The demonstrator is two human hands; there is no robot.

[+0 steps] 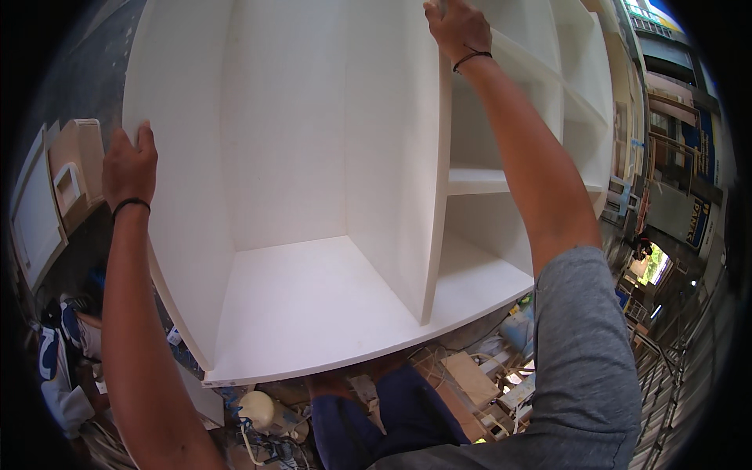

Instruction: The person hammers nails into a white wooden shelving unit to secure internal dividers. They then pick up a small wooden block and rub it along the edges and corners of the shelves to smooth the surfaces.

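Note:
A large white cabinet (290, 305) fills the middle of the view, its open front facing me. It has one tall bay on the left and several shelved compartments on the right. My left hand (130, 166) is closed around the front edge of the left side panel (184, 204), with the thumb on the inner face. Higher up, my right hand (462, 33) grips the front edge of the upright divider (440, 157); its fingertips are partly cut off by the top of the picture. Both arms are stretched out, and a dark band circles each wrist.
Below the cabinet lie wood offcuts (470, 376), cables and a cream-coloured tank (262, 411), close to my legs. Wooden panels (74, 164) lean at the left, with blue-and-white shoes (48, 352) below them. Shelving and long metal bars (666, 376) stand at the right.

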